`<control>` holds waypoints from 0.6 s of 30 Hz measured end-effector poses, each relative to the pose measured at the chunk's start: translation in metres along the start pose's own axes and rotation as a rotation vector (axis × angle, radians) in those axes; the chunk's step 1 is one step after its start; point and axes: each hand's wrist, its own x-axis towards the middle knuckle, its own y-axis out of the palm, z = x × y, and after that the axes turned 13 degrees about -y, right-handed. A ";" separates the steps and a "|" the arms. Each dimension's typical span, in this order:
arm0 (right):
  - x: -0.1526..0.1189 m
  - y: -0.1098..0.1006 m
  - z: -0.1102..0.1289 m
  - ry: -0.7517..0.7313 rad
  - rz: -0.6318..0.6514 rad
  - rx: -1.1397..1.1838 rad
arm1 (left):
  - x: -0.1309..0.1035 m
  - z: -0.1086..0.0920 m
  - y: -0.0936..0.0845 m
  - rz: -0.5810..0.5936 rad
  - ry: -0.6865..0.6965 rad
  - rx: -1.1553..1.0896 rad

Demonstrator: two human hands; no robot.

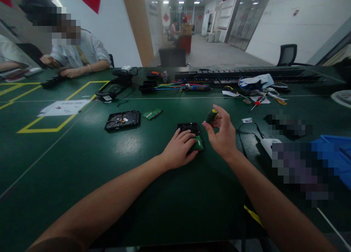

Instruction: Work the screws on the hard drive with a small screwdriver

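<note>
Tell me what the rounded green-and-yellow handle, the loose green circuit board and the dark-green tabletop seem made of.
Handle: probably matte plastic or rubber, from its two-colour, moulded look.
Circuit board: likely coated fibreglass, thin, flat and green.
Tabletop: perhaps laminate or rubber, semi-gloss, since it reflects glare.

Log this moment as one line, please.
left hand: laid over black drive with green board; right hand: holding green-yellow tool handle; farther left: second drive, loose circuit board

Single head-worn view, facing forward and down, close above a green table (178, 208)
</note>
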 end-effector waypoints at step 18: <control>0.004 -0.011 0.003 -0.010 0.123 0.205 | -0.001 0.001 0.001 -0.008 0.004 0.009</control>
